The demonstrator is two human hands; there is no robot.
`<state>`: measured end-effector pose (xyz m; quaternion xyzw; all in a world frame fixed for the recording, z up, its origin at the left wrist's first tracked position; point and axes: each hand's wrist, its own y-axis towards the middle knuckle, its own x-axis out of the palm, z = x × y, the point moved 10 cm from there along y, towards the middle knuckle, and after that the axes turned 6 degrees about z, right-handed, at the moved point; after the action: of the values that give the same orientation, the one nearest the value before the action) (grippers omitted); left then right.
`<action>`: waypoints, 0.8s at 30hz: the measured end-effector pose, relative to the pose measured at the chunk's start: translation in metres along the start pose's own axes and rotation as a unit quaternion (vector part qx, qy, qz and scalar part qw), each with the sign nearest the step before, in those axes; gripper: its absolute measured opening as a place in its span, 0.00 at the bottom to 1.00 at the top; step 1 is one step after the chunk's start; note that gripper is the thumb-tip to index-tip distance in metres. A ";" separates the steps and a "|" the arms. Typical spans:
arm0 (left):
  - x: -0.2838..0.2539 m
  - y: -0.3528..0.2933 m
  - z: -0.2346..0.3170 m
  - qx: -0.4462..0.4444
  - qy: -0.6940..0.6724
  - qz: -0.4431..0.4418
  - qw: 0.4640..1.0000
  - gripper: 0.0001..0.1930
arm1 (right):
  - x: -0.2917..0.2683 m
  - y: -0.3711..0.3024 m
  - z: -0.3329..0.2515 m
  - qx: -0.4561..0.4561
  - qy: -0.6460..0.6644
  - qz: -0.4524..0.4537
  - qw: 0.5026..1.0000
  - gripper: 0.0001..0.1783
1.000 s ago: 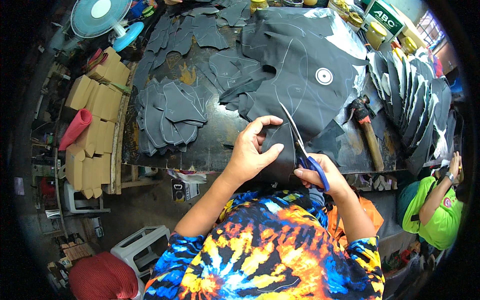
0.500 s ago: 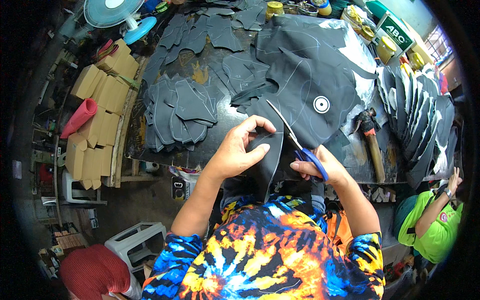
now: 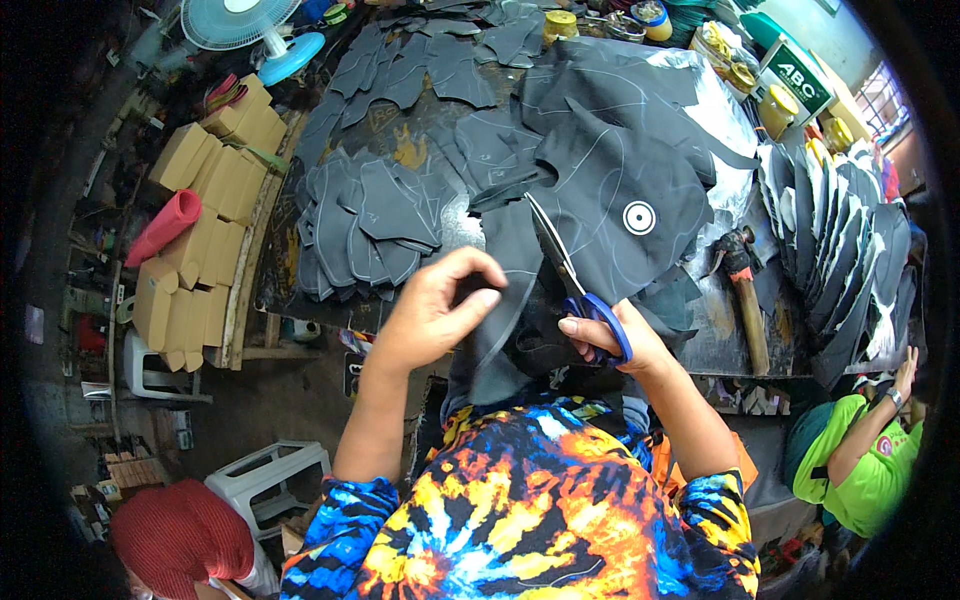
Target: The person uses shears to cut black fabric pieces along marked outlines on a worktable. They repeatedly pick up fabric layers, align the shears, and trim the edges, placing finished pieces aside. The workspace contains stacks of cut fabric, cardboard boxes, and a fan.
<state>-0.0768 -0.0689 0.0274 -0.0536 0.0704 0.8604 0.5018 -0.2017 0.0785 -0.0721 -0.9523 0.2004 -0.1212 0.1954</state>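
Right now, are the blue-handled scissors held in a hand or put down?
Held: the right hand grips the scissors by their blue handles.

1. Dk grn box (image 3: 800, 82), upper R: big wht printed caps, legible; smaller line below, too tiny to read.
2. Blk sheet (image 3: 600, 150), ctr: round wht disc (image 3: 639, 218) w/ blk rings, bullseye-type sign.
3. Piled blk pieces (image 3: 388, 206), L of ctr: small wht hand-drawn scrawls, unreadable.
4. Lime-grn shirt (image 3: 855, 480), far R: round reddish emblem (image 3: 883, 445), detail too small.
5. Table (image 3: 436, 112), btwn piles: worn yellowish mark (image 3: 410, 152), can't tell if lettering.
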 end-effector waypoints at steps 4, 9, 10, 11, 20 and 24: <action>-0.036 -0.007 0.013 -0.017 0.011 0.087 0.996 0.07 | 0.012 -0.004 0.011 0.008 0.040 -0.028 0.999 0.17; -0.010 -0.013 0.018 -0.015 0.147 0.001 0.989 0.05 | 0.040 0.000 0.010 -0.002 0.120 -0.079 0.990 0.21; -0.010 -0.013 0.018 -0.020 0.142 0.012 0.990 0.06 | 0.045 0.002 0.012 0.001 0.117 -0.075 0.990 0.22; -0.011 -0.014 0.019 -0.018 0.135 0.018 0.990 0.06 | 0.045 0.001 0.014 0.005 0.124 -0.057 0.991 0.21; -0.055 -0.027 0.076 0.084 0.072 0.138 0.984 0.08 | 0.060 -0.028 0.002 -0.019 0.203 -0.215 0.955 0.28; 0.005 0.002 0.098 0.189 0.221 -0.061 0.955 0.08 | 0.033 -0.033 -0.033 -0.159 0.182 -0.108 0.964 0.41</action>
<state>-0.0829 -0.0479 0.1230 -0.1504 0.3375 0.7661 0.5259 -0.1712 0.0816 -0.0238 -0.9490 0.1448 -0.2796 -0.0127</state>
